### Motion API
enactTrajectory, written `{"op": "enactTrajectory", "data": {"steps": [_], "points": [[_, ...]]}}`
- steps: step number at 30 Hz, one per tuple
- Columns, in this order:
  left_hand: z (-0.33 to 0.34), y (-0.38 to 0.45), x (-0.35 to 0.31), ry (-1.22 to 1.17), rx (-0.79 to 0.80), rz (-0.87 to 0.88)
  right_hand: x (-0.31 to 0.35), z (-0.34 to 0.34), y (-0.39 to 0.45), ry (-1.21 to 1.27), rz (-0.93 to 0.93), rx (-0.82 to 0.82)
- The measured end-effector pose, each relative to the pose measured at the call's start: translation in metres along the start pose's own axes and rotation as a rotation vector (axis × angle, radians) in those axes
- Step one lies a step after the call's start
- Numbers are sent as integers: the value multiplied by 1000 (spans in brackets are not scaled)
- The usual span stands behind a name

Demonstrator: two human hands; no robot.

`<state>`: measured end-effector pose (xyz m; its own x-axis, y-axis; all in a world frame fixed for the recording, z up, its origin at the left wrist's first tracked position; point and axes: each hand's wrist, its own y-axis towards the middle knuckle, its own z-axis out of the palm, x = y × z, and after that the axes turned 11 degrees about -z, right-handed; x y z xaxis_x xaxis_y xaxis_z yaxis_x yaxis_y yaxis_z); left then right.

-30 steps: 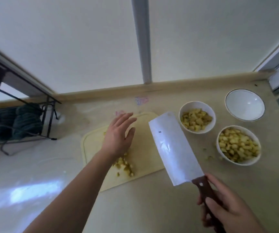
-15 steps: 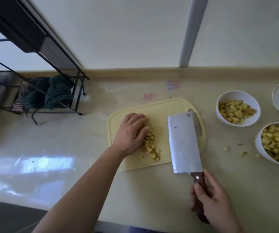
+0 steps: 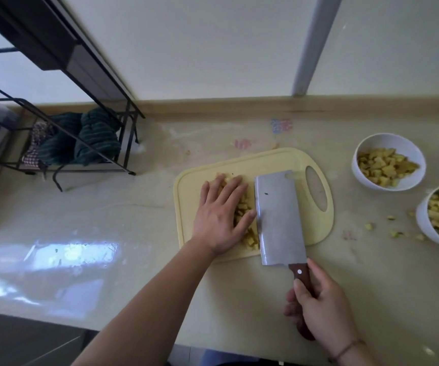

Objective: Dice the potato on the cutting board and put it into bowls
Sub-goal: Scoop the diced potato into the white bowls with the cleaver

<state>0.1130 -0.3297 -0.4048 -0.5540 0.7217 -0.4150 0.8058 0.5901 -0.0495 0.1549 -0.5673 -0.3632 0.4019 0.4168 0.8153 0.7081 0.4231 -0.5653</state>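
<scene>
While left hand (image 3: 219, 215) presses flat on potato dice (image 3: 242, 207), right hand (image 3: 324, 310) grips cleaver (image 3: 279, 217).

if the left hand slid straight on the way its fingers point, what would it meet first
Probably nothing soon: the left hand points up-right over the diced potato and bare pale yellow plastic cutting board, passing the steel cleaver.

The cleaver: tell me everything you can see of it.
The cleaver has a broad rectangular steel blade, with a small hole near its far corner, and a dark reddish wooden handle with a pale rivet. It lies nearly flat over the cutting board, beside the diced potato. The right hand grips the handle.
</scene>
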Motion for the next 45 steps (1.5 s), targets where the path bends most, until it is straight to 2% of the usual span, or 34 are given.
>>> {"op": "enactTrajectory", "data": {"steps": [13,18,22,27,33,38,45], "points": [[1,2,-15,-144,9,-146,6,43,16,-92,-58,162],[1,4,-27,-179,7,-165,13,41,18,33,-60,207],[-2,7,-44,-70,59,-158,19,31,18,176,-38,215],[-14,12,-57,-78,167,-203,33,17,13,341,8,247],[-18,14,-78,-46,242,-227,44,3,4,414,46,235],[-37,24,-112,6,287,-171,67,-21,-8,527,57,263],[-51,57,-210,64,340,57,119,-92,-31,804,42,273]]}}
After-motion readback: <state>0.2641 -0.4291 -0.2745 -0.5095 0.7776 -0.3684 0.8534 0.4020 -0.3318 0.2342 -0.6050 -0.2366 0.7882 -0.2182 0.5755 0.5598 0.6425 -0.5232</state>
